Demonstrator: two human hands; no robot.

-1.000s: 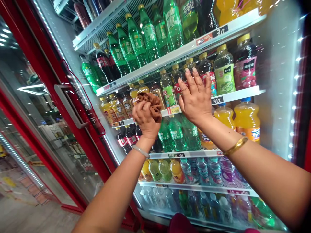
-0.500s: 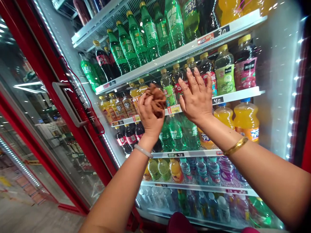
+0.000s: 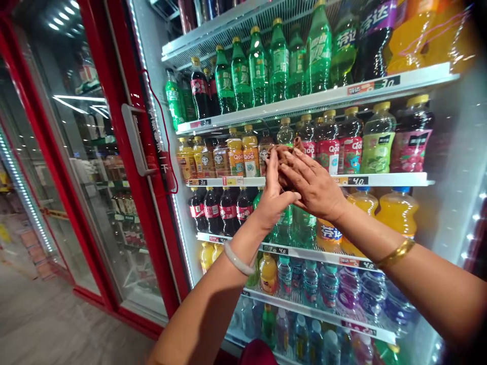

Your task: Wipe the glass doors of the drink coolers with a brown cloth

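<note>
A crumpled brown cloth is bunched between my two hands, in front of the second visible row of bottles. My left hand, with a pale bangle at the wrist, holds it from the left with the thumb stretched to the right. The fingers of my right hand lie over the cloth from the right and touch it; a gold bangle circles that wrist. Most of the cloth is hidden behind the fingers. Just behind the hands stand small Qoo juice bottles with yellow caps.
White shelves of an upright drinks cooler hold rows of bottles: green soda bottles, cola bottles and orange soda bottles. At left is a red-framed glass door with a grey handle. Grey floor shows at lower left.
My right hand, spread flat and apart half a second ago, has come down onto the cloth beside my left hand. My left hand has shifted right. The view has swung left.
</note>
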